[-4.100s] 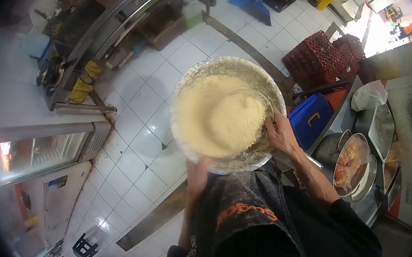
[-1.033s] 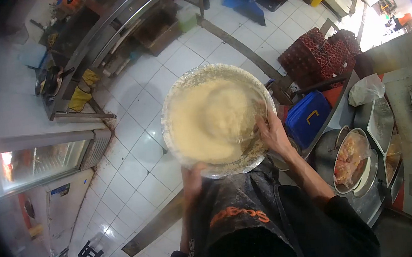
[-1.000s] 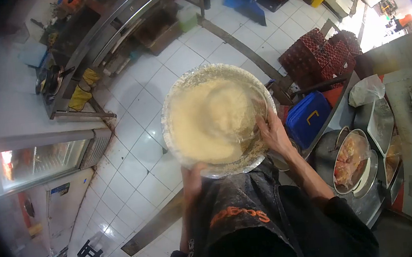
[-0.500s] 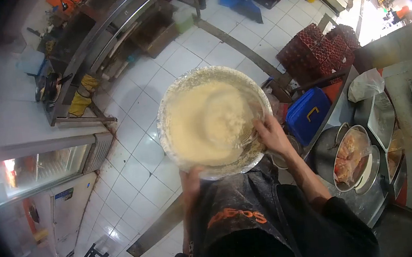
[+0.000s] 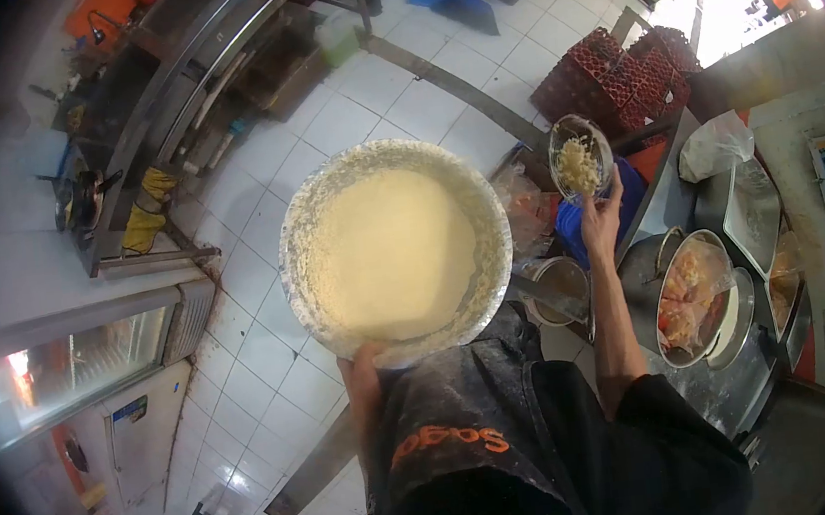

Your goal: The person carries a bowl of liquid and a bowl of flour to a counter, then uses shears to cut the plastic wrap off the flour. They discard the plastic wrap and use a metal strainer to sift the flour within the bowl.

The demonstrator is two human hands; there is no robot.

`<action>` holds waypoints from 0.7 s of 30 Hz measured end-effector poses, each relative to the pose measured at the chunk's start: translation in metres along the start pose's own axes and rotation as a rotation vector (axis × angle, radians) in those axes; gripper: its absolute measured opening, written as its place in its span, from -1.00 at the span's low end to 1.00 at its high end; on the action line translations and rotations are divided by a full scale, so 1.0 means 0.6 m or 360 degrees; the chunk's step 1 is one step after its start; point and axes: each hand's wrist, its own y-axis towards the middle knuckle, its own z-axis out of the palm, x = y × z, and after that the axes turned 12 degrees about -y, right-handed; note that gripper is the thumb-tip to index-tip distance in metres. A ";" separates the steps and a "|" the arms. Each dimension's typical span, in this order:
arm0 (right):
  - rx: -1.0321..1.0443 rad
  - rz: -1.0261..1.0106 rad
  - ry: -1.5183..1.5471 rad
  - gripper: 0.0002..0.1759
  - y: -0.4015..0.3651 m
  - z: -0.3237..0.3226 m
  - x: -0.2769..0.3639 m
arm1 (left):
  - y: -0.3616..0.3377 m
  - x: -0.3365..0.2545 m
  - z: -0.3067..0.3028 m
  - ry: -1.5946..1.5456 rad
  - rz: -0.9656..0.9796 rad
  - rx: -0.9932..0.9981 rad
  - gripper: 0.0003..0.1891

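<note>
Basin (image 5: 483, 225): just in front of the apron (image 5: 446, 385), holding pale powder (image 5: 387, 250).
Left hand (image 5: 364, 355): grip closed on the rim, between six and seven o'clock.
Right hand (image 5: 603, 212): gripping what looks like a sieve (image 5: 589, 134), two o'clock of the basin, crumbs (image 5: 579, 168) inside.
Good handling: I'd brace the basin level against the apron and tilt the sieve little, lest crumbs drop.

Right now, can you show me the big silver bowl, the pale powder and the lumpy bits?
Big silver bowl (image 5: 493, 239): head view, on its inner wall, right side.
Pale powder (image 5: 397, 254): head view, middle of its surface.
Lumpy bits (image 5: 579, 166): head view, middle of the clump.
</note>
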 end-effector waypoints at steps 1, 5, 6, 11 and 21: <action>0.0041 0.0152 -0.0147 -0.28 0.002 0.007 -0.009 | 0.007 0.014 -0.018 0.0206 0.0142 0.0099 -0.74; -0.0205 -0.0142 -0.0454 -0.20 0.025 0.089 -0.143 | -0.001 0.003 -0.003 0.0055 -0.0080 -0.0139 -0.58; -0.0143 -0.0105 -0.0606 -0.19 0.032 0.102 -0.178 | -0.006 -0.004 0.001 0.0061 -0.0080 -0.0137 -0.58; -0.0230 -0.0163 -0.0530 -0.23 0.043 0.142 -0.236 | -0.009 0.026 -0.025 0.0162 0.0134 -0.0018 -0.53; -0.0134 -0.0128 -0.0498 -0.32 0.026 0.132 -0.181 | -0.023 -0.032 0.023 -0.0171 -0.0159 -0.0306 -0.50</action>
